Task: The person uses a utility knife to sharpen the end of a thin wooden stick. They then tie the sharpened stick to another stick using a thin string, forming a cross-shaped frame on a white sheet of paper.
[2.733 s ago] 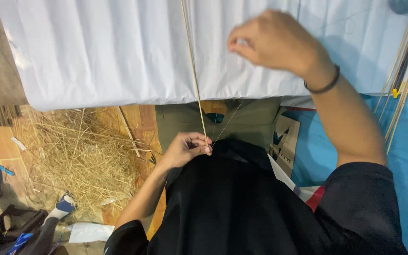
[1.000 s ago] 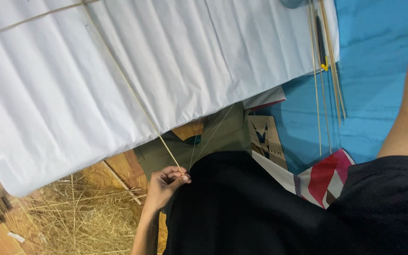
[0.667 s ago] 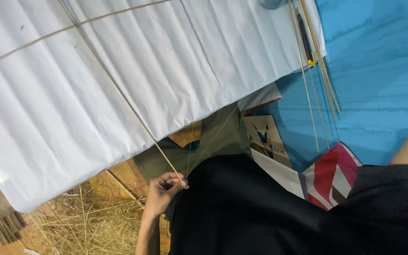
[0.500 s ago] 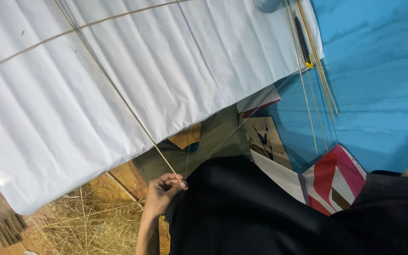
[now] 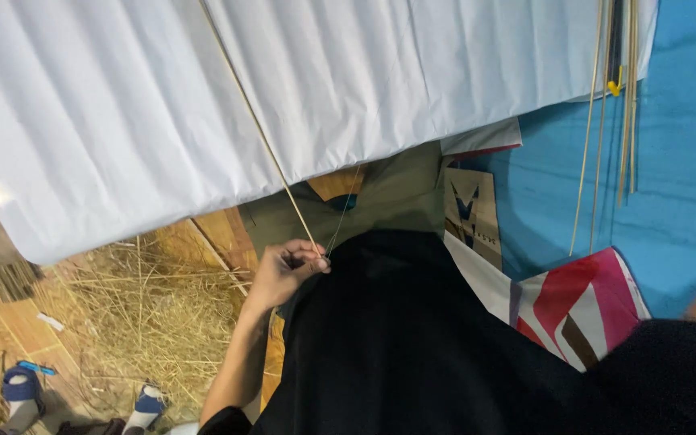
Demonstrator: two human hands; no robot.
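Head view: the left hand pinches the near end of a thin bamboo stick between thumb and fingertips, just at the edge of the black garment. The stick runs from there up and to the far left across the white paper sheet, lying on it. A fine thread also seems to rise from the fingers. Of the right hand only a blurred bit shows at the right edge, so I cannot tell if it grips anything.

The stick looks slim and springy; I think too much bending at the pinch could snap it, or its far end could scratch or tear the paper.

Compared with half a second ago, the view has turned: the stick now stands steeper, and the bundle of spare sticks on the blue mat hangs nearly vertical. The pinch is unchanged.
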